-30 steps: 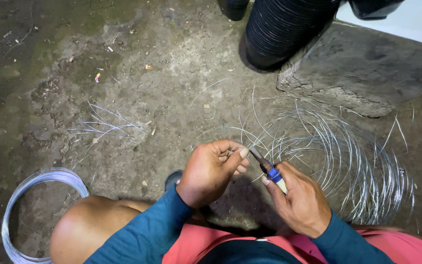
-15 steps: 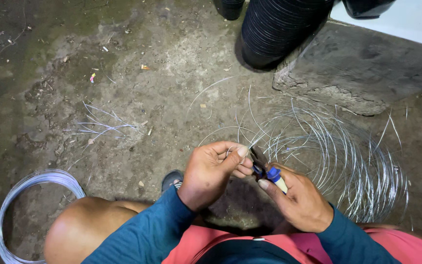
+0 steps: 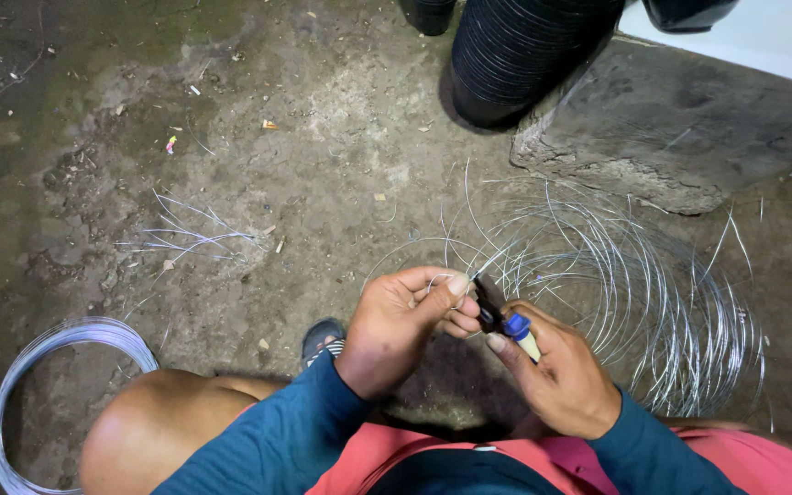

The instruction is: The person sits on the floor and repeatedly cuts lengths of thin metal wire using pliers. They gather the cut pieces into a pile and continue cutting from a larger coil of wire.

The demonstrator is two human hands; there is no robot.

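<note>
My left hand (image 3: 396, 325) pinches a thin silver wire (image 3: 488, 261) between thumb and fingers. The strand runs up and to the right into a loose tangle of wire loops (image 3: 634, 302) on the ground. My right hand (image 3: 556, 371) grips pliers (image 3: 504, 321) with blue and cream handles. Their dark jaws meet the wire right beside my left thumb. Both hands are close together above my knees.
A tight coil of silver wire (image 3: 57, 344) lies at the lower left by my bare knee (image 3: 153, 440). Cut wire pieces (image 3: 194, 238) lie scattered on the dirt floor. A rough concrete block (image 3: 680, 128) and a stack of black pots (image 3: 524, 50) stand at the top right.
The pliers' jaws have moved from just right of my left thumb in against the wire at the thumb. A long loose strand on the ground ahead has shifted.
</note>
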